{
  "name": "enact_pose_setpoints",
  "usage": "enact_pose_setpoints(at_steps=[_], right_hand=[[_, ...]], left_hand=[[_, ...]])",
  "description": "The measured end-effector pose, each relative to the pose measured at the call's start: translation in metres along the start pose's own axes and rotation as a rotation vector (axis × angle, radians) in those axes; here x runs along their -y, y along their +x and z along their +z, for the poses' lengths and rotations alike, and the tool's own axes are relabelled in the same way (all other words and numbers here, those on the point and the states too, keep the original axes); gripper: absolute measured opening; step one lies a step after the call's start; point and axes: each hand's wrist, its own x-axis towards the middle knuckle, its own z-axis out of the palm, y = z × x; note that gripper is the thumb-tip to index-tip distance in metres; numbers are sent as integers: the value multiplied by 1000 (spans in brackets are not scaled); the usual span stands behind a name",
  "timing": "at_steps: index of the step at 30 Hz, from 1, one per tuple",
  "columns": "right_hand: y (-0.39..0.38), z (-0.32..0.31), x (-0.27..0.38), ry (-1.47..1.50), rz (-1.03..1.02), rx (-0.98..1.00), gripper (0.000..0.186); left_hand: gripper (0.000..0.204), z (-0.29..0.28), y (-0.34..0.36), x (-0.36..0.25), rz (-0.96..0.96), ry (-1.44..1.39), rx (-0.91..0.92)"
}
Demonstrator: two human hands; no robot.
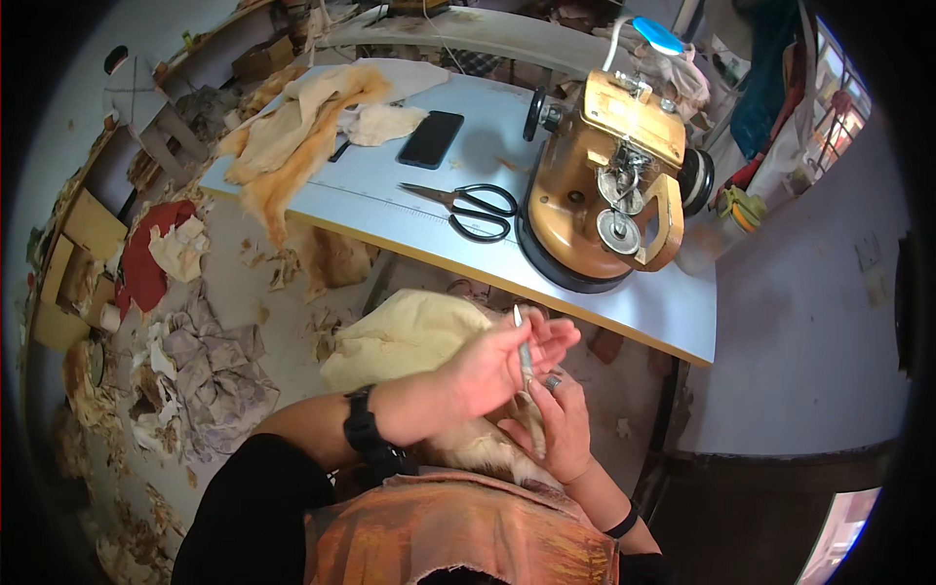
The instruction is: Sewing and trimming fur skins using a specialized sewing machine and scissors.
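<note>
Left hand (495, 363) with fingers extended, right hand (565, 424) gripping one slender piece (526, 363), one phone (431, 139), one sewing machine (577, 190)

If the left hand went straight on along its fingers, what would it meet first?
Probably the table's near edge, though depth is unclear: the left hand might pass beneath it.

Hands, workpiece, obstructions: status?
Left hand: fingers extended at slim pale-tipped piece. Right hand: holding furry strip just below. Scissors on table, apart from hands.

Scissors (451, 197) on table (487, 117), left of sewing machine (575, 200), hide (409, 336) before table
</note>
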Motion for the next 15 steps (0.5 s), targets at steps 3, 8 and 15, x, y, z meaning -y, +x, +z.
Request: enact_pose_setpoints(at_steps=[3, 8, 15], right_hand=[[2, -26, 12, -54, 53, 18, 32], [12, -51, -15, -11, 12, -260, 17], [-9, 6, -69, 89, 234, 260, 23]], left_hand=[[28, 7, -4, 21, -157, -46, -109], [53, -7, -47, -28, 70, 1748, 24], [63, -8, -128, -27, 344, 2525, -215]])
